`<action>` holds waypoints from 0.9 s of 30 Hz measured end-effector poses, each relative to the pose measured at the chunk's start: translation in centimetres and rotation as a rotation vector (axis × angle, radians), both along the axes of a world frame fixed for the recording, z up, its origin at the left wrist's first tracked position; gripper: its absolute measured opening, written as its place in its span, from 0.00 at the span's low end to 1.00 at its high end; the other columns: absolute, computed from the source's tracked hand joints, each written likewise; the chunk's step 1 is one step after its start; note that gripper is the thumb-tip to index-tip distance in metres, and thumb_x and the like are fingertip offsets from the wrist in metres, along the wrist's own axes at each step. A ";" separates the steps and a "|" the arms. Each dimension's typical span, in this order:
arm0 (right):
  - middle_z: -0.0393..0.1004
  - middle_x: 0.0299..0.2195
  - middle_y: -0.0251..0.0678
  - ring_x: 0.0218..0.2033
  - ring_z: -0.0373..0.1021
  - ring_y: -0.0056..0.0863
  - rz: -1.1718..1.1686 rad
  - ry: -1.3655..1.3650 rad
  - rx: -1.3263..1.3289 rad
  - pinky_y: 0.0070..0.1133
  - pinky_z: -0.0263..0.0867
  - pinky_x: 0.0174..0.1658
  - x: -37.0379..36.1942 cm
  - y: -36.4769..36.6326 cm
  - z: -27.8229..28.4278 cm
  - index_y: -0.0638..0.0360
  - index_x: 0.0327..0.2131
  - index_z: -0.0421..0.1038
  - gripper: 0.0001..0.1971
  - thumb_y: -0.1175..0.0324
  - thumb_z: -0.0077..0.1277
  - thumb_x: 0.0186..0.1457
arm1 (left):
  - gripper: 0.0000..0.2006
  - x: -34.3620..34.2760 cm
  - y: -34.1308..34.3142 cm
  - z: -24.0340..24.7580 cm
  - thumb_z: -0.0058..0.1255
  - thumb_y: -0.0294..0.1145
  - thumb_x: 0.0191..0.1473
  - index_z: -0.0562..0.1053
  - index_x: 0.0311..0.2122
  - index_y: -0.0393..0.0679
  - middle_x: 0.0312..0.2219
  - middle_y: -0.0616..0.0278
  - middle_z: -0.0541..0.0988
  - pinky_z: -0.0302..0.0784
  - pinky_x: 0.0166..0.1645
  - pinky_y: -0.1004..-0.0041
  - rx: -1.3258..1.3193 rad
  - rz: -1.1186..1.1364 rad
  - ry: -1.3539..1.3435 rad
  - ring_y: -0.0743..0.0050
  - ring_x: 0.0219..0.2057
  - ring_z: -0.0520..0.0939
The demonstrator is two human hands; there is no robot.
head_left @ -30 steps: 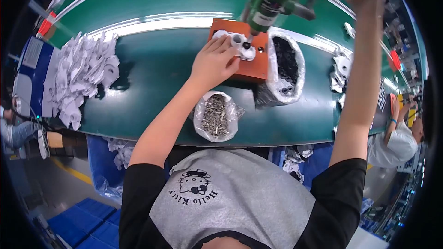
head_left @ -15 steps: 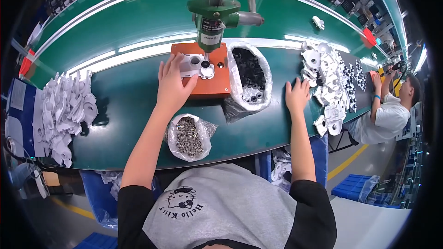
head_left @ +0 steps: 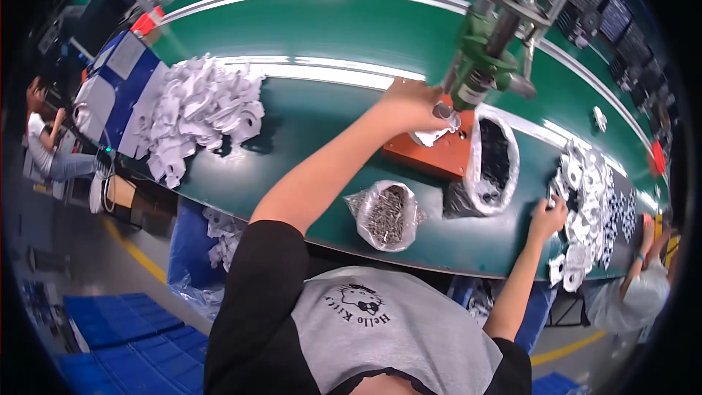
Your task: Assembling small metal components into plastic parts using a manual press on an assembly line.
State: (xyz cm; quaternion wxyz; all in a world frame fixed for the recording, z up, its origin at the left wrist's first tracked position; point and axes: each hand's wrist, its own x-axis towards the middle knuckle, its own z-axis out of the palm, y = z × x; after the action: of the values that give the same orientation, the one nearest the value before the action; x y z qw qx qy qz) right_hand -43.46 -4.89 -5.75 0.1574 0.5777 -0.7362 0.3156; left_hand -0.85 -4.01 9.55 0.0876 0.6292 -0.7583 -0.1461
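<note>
Orange block (head_left: 424, 159) on the tabletop (head_left: 322, 128), right of the middle, and the white part (head_left: 430, 137) is on it, at its far left side. From where I stand, the part's long axis seems to slant from near left to far right, its round grey opening toward the right end, close under the green tool head (head_left: 479, 73). Most of it is covered by the left hand (head_left: 413, 106), whose fingertips are hidden, so I cannot tell whether it grips or merely rests there. Over on the right, the right hand (head_left: 548, 218) has its fingers bent at the left edge of a heap of white parts (head_left: 583, 208); whether it has hold of one, I cannot make out. The tool's upper end is cut off at the far edge. Its pale label (head_left: 472, 93) is too small to read; the grey shirt (head_left: 417, 333) bears a black cartoon face with lettering.
</note>
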 end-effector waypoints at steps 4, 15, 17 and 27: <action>0.68 0.44 0.42 0.46 0.64 0.41 -0.017 -0.036 -0.024 0.36 0.59 0.47 -0.9 -0.7 -1.4 0.55 0.40 0.72 0.16 0.62 0.51 0.46 | 0.23 2.7 0.4 0.1 0.57 0.52 0.40 0.75 0.36 0.43 0.32 0.49 0.77 0.74 0.44 0.60 -0.189 0.419 0.079 0.51 0.36 0.79; 0.66 0.41 0.42 0.46 0.64 0.42 -0.137 0.065 0.177 0.42 0.59 0.45 -0.3 -1.2 -0.9 0.51 0.45 0.67 0.23 0.54 0.55 0.47 | 0.21 14.3 2.2 -8.9 0.59 0.36 0.44 0.69 0.43 0.39 0.42 0.49 0.71 0.71 0.45 0.59 -0.724 0.459 0.395 0.48 0.44 0.73; 0.66 0.39 0.44 0.45 0.64 0.44 -0.165 0.096 0.239 0.41 0.60 0.45 -0.3 -1.0 -0.2 0.54 0.45 0.66 0.23 0.55 0.55 0.47 | 0.20 16.0 5.8 -8.6 0.58 0.36 0.44 0.69 0.42 0.40 0.41 0.48 0.71 0.71 0.45 0.60 -0.622 0.533 0.316 0.48 0.44 0.73; 0.62 0.46 0.50 0.47 0.63 0.49 0.035 -0.034 0.144 0.37 0.63 0.47 -0.5 -0.6 -0.2 0.61 0.47 0.63 0.30 0.54 0.61 0.44 | 0.42 22.4 15.2 -9.7 0.62 0.43 0.37 0.59 0.60 0.50 0.60 0.47 0.55 0.45 0.61 0.40 -0.280 0.856 -0.742 0.43 0.62 0.54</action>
State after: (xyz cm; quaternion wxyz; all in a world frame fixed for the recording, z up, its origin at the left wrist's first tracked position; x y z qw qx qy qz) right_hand -43.98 -5.54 -5.92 0.0971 0.5948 -0.7494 0.2742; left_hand 21.59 11.20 -0.13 -0.0502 0.8712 -0.4284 0.2343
